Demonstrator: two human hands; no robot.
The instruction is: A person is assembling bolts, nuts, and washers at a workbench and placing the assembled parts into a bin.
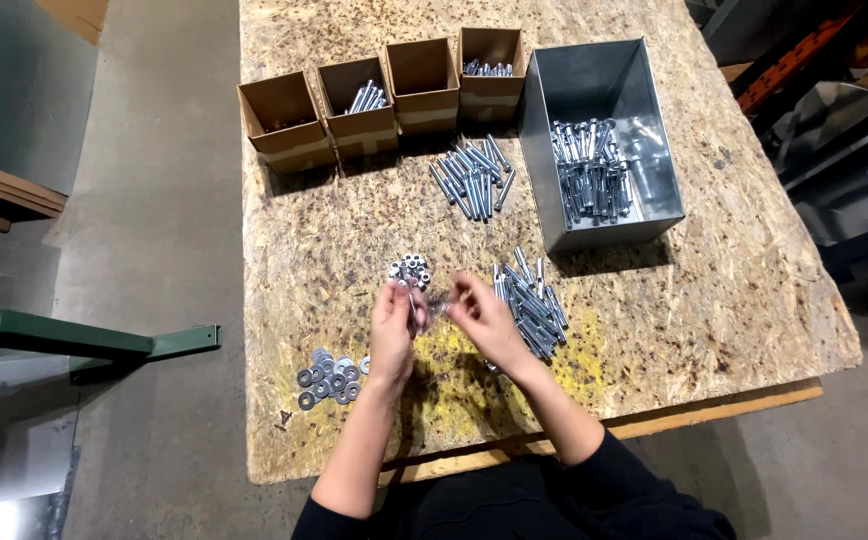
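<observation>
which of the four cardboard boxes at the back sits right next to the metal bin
The rightmost cardboard box, with bolts showing inside, stands directly beside the grey metal bin. The other three boxes line up further to its left, away from the bin.

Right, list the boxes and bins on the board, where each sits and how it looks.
Four cardboard boxes: row along the far edge, brown, square, open tops; at least two hold metal parts.
Metal bin: right of the boxes, grey, rectangular, open, bolts inside.
No labels, signs or screens visible.
</observation>
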